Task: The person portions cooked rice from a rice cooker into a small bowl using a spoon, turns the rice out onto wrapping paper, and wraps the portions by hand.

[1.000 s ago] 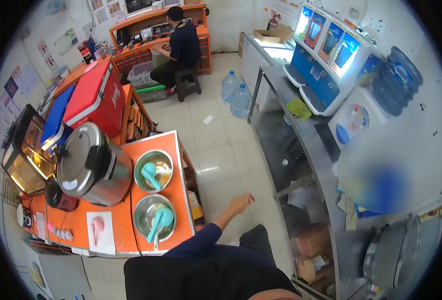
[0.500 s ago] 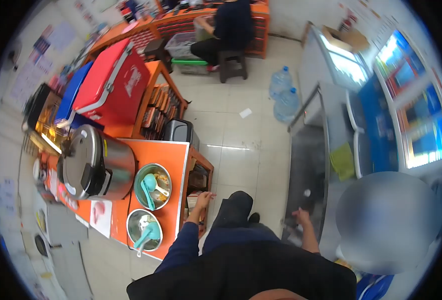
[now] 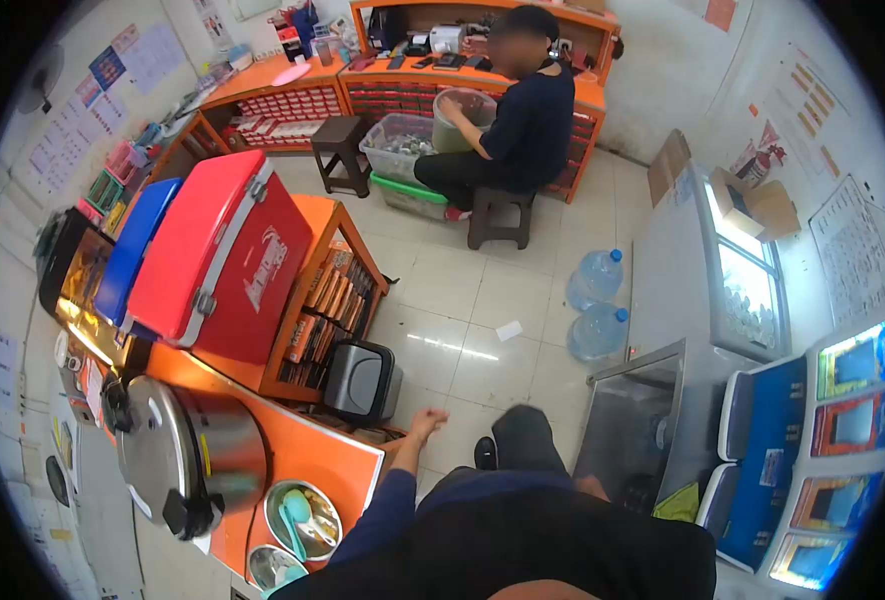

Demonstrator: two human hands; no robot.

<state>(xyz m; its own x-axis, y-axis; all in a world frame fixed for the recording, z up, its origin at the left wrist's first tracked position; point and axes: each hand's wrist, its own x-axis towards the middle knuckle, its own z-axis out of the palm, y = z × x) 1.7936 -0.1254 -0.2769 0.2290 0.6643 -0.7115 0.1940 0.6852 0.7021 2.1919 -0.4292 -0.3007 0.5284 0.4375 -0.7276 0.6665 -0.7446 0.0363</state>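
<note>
My left hand [image 3: 426,424] hangs beside the corner of the orange table [image 3: 347,462], with its fingers loosely stretched out and nothing in them. On that table stand a metal bowl [image 3: 336,505] with turquoise and white scoops [image 3: 295,510] in it and a second metal bowl [image 3: 255,562] partly cut off by my body. A large steel pot [image 3: 224,440] with a black-latched lid is behind them. My right hand [image 3: 590,486] shows only in part at my right side, near a steel sink-like basin [image 3: 627,425]; its fingers are hidden.
A grey bin [image 3: 360,382] stands against the orange shelf. Two big water bottles [image 3: 598,332] are on the tiled floor near a freezer [image 3: 667,270]. Further off, a person [image 3: 532,130] sits on a stool [image 3: 500,218] beside plastic tubs [image 3: 402,145]. A red cooler [image 3: 237,270] is at the left.
My view has tilted up and I have moved forward, so the bowls are lower in view and the seated person shows more fully. My right hand has become mostly hidden.
</note>
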